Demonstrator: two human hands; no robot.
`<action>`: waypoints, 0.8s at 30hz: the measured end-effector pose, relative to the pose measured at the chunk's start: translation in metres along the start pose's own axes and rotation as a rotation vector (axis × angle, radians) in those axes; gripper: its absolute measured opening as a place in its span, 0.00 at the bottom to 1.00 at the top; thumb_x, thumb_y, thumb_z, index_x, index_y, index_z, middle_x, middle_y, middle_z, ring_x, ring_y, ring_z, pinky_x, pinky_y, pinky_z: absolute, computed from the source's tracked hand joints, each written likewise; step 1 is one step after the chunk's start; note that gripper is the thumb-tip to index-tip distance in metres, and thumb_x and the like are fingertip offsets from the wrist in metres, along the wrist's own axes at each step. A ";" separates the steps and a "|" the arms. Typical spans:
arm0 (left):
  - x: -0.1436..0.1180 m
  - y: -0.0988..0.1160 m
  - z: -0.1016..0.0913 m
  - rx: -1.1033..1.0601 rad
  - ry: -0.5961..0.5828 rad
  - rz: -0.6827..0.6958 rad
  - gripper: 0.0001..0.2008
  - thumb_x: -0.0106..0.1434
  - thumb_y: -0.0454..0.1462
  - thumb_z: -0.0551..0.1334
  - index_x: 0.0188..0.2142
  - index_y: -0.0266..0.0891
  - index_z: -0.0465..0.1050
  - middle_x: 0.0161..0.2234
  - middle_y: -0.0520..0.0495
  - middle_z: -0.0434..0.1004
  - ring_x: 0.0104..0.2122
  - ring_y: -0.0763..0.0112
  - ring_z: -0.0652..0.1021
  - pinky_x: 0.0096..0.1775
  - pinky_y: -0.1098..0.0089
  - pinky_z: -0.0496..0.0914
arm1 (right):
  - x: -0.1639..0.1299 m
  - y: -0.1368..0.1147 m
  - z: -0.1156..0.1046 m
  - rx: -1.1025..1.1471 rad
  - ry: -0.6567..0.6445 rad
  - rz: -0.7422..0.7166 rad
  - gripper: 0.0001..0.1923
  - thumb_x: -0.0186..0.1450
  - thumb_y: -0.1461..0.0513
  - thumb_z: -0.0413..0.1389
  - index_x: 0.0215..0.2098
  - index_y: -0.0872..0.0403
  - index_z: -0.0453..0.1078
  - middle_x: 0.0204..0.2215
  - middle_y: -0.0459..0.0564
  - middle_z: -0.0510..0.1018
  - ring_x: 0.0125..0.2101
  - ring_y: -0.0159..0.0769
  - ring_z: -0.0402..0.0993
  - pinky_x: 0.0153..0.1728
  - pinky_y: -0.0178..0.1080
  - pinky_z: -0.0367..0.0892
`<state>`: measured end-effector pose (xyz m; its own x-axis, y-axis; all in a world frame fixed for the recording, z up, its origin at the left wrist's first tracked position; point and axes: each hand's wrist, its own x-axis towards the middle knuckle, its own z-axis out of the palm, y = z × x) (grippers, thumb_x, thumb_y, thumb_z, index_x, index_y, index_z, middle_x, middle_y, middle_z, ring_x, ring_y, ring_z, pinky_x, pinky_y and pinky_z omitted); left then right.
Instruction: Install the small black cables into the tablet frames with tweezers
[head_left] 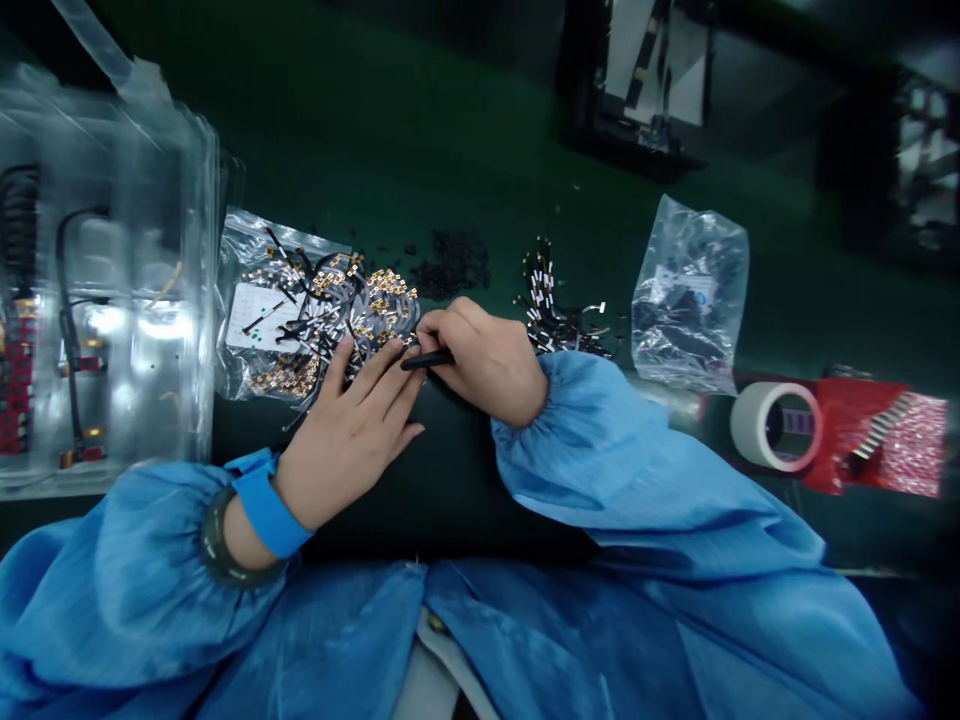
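Observation:
My left hand (349,435) lies open with its fingers spread, their tips at the near edge of a pile of small flex cables (352,300) with gold-coloured ends. My right hand (484,360) is closed around a slim black tool that looks like tweezers (427,360); its blunt end points left, over the left fingers. What the right fingertips touch is partly hidden. Part of the pile rests on a clear plastic bag (232,375) with a white label (262,318). Right of my right hand is a second bunch of black and white cables (555,310).
Small black scraps (454,262) lie behind my hands. Clear plastic trays (135,300) holding parts stand at left. To the right are another clear bag (690,300), a white tape roll (776,427) and a red packet (877,435). Dark holders (645,90) stand at the back.

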<state>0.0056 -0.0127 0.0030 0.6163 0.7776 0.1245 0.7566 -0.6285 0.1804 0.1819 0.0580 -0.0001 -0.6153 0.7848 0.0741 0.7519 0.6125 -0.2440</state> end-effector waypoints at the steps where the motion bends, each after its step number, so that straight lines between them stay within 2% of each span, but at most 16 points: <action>1: 0.000 0.000 0.000 -0.003 0.000 0.000 0.21 0.69 0.38 0.51 0.57 0.26 0.65 0.53 0.33 0.73 0.59 0.49 0.67 0.58 0.39 0.59 | 0.000 0.000 0.000 -0.006 0.000 0.004 0.12 0.69 0.59 0.47 0.38 0.55 0.71 0.32 0.49 0.73 0.30 0.34 0.69 0.25 0.36 0.53; 6: 0.000 0.000 0.001 -0.008 -0.005 0.003 0.21 0.69 0.38 0.51 0.57 0.26 0.65 0.55 0.33 0.71 0.60 0.49 0.66 0.59 0.40 0.58 | -0.001 -0.005 -0.004 -0.050 -0.008 0.002 0.13 0.69 0.60 0.47 0.40 0.55 0.72 0.32 0.50 0.73 0.29 0.34 0.69 0.24 0.37 0.52; 10: 0.000 0.000 0.001 -0.009 -0.015 -0.008 0.21 0.69 0.38 0.51 0.57 0.27 0.65 0.57 0.33 0.69 0.61 0.49 0.64 0.59 0.40 0.58 | -0.003 -0.011 -0.006 -0.068 -0.013 0.058 0.13 0.68 0.62 0.47 0.39 0.55 0.73 0.32 0.51 0.75 0.30 0.35 0.69 0.24 0.37 0.51; 14: 0.000 0.000 0.001 -0.015 -0.015 -0.011 0.22 0.69 0.38 0.51 0.59 0.26 0.63 0.57 0.33 0.70 0.60 0.49 0.65 0.59 0.40 0.58 | 0.000 -0.011 -0.006 0.065 -0.053 0.192 0.09 0.65 0.62 0.52 0.38 0.54 0.73 0.35 0.50 0.76 0.33 0.36 0.71 0.26 0.36 0.54; 17: -0.001 0.000 0.001 -0.022 0.004 -0.007 0.23 0.69 0.38 0.51 0.59 0.26 0.63 0.58 0.33 0.68 0.60 0.49 0.66 0.59 0.40 0.58 | 0.008 -0.006 -0.009 0.216 -0.075 0.272 0.06 0.63 0.64 0.54 0.35 0.54 0.73 0.34 0.47 0.76 0.36 0.35 0.71 0.31 0.35 0.58; 20: 0.000 -0.001 0.001 -0.034 0.000 -0.010 0.22 0.69 0.38 0.52 0.59 0.26 0.63 0.59 0.34 0.67 0.60 0.50 0.65 0.59 0.40 0.58 | 0.020 -0.001 -0.017 0.284 -0.158 0.364 0.04 0.61 0.62 0.56 0.31 0.55 0.72 0.28 0.45 0.75 0.31 0.33 0.70 0.33 0.35 0.59; 24: 0.001 0.000 0.001 -0.029 -0.003 -0.007 0.22 0.69 0.38 0.52 0.58 0.25 0.64 0.59 0.33 0.67 0.60 0.49 0.66 0.59 0.39 0.58 | 0.037 0.001 -0.032 0.355 -0.295 0.471 0.06 0.59 0.61 0.59 0.25 0.55 0.69 0.21 0.43 0.71 0.24 0.30 0.66 0.29 0.34 0.59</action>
<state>0.0059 -0.0122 0.0025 0.6119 0.7817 0.1204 0.7541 -0.6225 0.2095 0.1670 0.0907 0.0337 -0.3170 0.8713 -0.3746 0.8639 0.1022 -0.4933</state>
